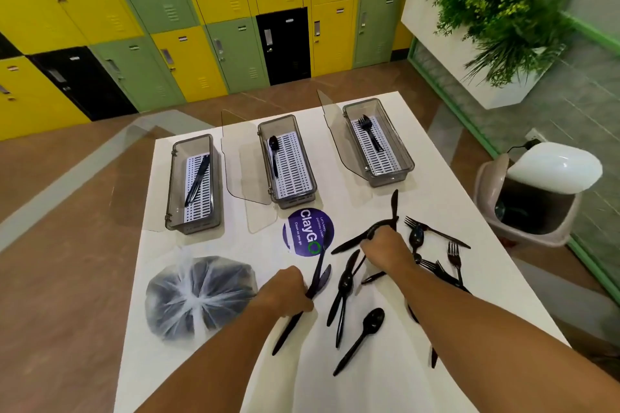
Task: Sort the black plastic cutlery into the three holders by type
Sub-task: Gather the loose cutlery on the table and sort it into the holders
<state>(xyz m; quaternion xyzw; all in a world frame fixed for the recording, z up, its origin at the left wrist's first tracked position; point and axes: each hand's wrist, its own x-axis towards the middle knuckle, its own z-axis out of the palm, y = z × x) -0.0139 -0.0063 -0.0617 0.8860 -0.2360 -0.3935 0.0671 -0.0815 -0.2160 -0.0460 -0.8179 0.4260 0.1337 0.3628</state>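
Sorting had barely begun: beyond the purple sticker (308,232), the left holder (193,184) held knives, the middle holder (287,163) one spoon, the right holder (377,141) one fork. Nearer than the sticker, the left hand (288,292) clutched several knives (317,273) and the right hand (385,250) gripped more, amid the loose cutlery (365,335).

Tied bag (198,295), near the table's (335,389) left edge: dark contents indistinct. Fork (446,273) partly under right forearm. Table's near edge cropped.

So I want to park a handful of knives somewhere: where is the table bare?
Bare: between the bag and left holder, and the near edge below the lone spoon. Crowded: right of the sticker, around both hands.
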